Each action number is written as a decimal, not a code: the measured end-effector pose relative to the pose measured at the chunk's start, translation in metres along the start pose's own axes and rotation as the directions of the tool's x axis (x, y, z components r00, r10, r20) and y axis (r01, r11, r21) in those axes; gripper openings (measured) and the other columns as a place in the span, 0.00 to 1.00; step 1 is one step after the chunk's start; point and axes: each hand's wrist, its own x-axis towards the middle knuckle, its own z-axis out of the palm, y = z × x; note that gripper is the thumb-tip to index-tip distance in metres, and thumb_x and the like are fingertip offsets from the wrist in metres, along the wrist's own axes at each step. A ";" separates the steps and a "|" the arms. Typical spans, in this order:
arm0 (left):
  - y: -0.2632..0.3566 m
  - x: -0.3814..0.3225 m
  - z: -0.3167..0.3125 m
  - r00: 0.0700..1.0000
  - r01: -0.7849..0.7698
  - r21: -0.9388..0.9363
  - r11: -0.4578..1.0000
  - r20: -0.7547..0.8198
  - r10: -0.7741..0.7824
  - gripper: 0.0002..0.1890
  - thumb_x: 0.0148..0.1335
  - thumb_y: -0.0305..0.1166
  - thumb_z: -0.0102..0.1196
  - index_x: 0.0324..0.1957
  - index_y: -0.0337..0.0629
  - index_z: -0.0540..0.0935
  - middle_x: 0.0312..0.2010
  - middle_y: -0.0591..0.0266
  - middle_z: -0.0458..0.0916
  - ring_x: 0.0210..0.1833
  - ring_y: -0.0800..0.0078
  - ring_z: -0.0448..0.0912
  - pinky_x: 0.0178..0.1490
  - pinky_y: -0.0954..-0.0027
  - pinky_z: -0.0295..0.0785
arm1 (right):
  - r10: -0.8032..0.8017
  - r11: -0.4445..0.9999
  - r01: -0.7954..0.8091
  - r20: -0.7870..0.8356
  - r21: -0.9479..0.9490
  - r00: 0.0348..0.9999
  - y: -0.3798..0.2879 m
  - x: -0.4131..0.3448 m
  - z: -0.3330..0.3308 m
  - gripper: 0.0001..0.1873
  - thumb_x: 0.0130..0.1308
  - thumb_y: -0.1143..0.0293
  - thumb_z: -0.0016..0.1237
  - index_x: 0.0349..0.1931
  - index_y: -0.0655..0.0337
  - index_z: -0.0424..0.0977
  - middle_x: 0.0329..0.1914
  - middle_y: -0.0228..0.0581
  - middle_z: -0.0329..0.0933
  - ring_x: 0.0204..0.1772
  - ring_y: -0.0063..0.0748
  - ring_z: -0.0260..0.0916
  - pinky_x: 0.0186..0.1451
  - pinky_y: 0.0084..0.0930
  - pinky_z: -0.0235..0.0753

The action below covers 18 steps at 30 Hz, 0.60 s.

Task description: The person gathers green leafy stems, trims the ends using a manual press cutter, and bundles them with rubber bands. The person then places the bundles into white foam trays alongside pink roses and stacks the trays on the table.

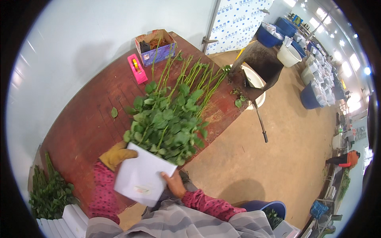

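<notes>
A bunch of leafy green cut stems (169,119) lies on a reddish-brown table (80,128), with its bare stem ends pointing away from me. A white wrapping sleeve (144,175) surrounds its near end, so any flower heads are hidden. My left hand (117,155), in a yellow work glove, grips the sleeve's left edge with the thumb on top. On the opposite edge, my bare right hand (175,183) holds the sleeve, thumb over its face and the other fingers underneath. Both forearms wear pink dotted sleeves.
Beyond the stems stand a pink tape dispenser (137,69) and a cardboard box (157,52). A metal stem cutter (256,68) with a long handle (260,122) juts from the table's far corner. Wrapped bunches (71,220) lie at lower left; a blue bucket (279,205) stands behind my right arm.
</notes>
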 end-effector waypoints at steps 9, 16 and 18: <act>-0.059 -0.037 -0.100 0.952 0.300 0.523 0.798 -0.109 -0.287 0.31 0.50 0.43 0.66 0.54 0.32 0.83 0.47 0.47 0.84 0.50 0.60 0.81 0.56 0.64 0.74 | 0.529 0.793 -0.027 0.665 -0.609 0.528 -0.023 0.034 -0.066 0.32 0.76 0.48 0.46 0.61 0.73 0.72 0.56 0.50 0.80 0.53 0.38 0.80 0.56 0.31 0.80; 0.025 0.024 -0.067 0.905 0.146 0.700 0.699 -0.380 0.192 0.31 0.60 0.44 0.61 0.63 0.39 0.77 0.61 0.45 0.79 0.64 0.50 0.76 0.66 0.58 0.70 | 0.404 0.915 -0.404 -0.049 0.009 0.914 -0.060 0.101 -0.183 0.25 0.76 0.57 0.48 0.60 0.73 0.70 0.54 0.49 0.79 0.53 0.38 0.79 0.56 0.32 0.81; 0.043 0.081 -0.053 0.855 -0.025 0.751 0.660 -0.326 0.403 0.30 0.62 0.46 0.61 0.61 0.39 0.77 0.61 0.39 0.77 0.65 0.45 0.74 0.66 0.55 0.69 | 0.356 0.931 -0.340 -0.139 0.130 0.924 -0.067 0.138 -0.197 0.26 0.76 0.58 0.49 0.62 0.72 0.68 0.56 0.46 0.78 0.54 0.35 0.78 0.56 0.30 0.80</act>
